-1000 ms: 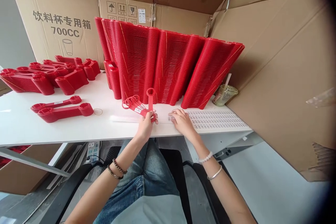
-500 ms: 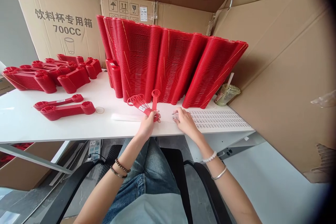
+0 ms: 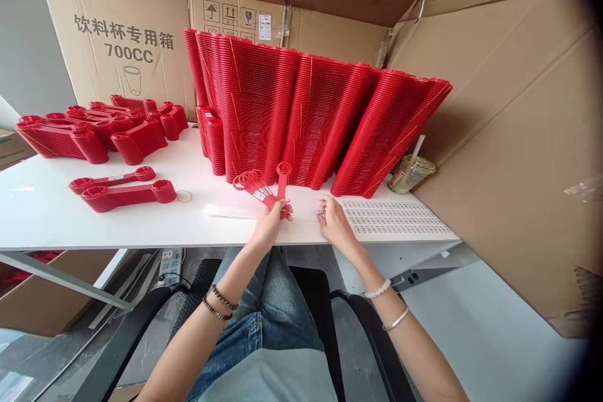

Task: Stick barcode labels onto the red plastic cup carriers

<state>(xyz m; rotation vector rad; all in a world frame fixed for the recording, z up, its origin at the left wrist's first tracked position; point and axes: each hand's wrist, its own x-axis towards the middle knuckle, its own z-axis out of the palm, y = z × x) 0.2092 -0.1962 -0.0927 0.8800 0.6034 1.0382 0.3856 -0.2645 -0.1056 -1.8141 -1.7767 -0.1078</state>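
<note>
My left hand (image 3: 271,221) is closed on a fanned bunch of red plastic strips with ring ends (image 3: 255,182); one strip (image 3: 282,182) stands apart from the fan, pointing up. White labels show on some of the fanned strips. Over the left end of the printed part of a label sheet (image 3: 391,218), my right hand (image 3: 335,221) pinches thumb and fingers together. A small pale piece, apparently a label, shows at its fingertips, partly hidden. Bare backing of the sheet (image 3: 230,211) runs left beneath my left hand.
Tall stacks of red strips (image 3: 301,113) stand behind my hands. Bundled strips (image 3: 94,132) and two lower stacks (image 3: 129,195) lie left, near a rubber band (image 3: 184,196). A plastic cup with a straw (image 3: 411,174) stands right. Cardboard (image 3: 509,107) walls the table (image 3: 42,220).
The view has shifted slightly, so the scene sits a little further right. My right hand's fingers have drawn in closer together at the label sheet. My left hand keeps its hold on the strips.
</note>
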